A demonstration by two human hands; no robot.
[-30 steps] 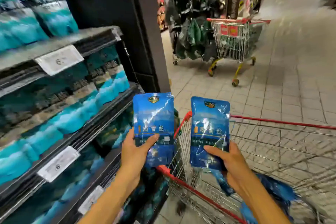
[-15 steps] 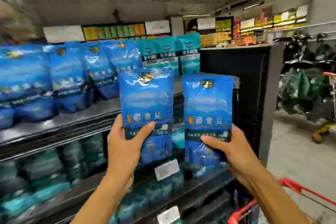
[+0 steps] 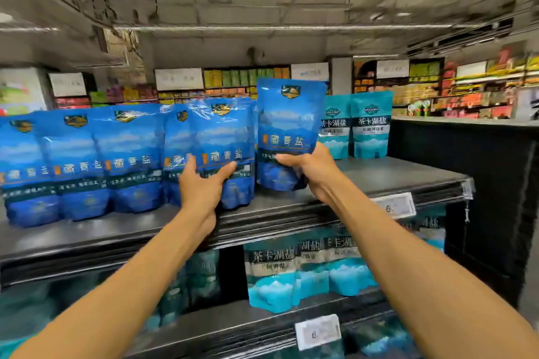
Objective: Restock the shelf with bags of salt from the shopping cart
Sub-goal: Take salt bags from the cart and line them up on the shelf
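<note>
Centrally, the left hand (image 3: 201,186) curls thumb and fingers around the lower part of a glossy blue plastic salt bag (image 3: 224,151) standing at the right end of a row of matching blue bags (image 3: 87,163) on the dark metal top shelf (image 3: 388,175), while the right hand (image 3: 313,167) pinches a second identical blue bag (image 3: 288,131) near its bottom, upright at the gap beside the row; whether it touches the shelf I cannot tell. Right of it stand two teal salt bags (image 3: 357,125), with more teal bags (image 3: 303,271) on the lower shelf (image 3: 233,326) and white price tags (image 3: 398,205) on the shelf edges.
</note>
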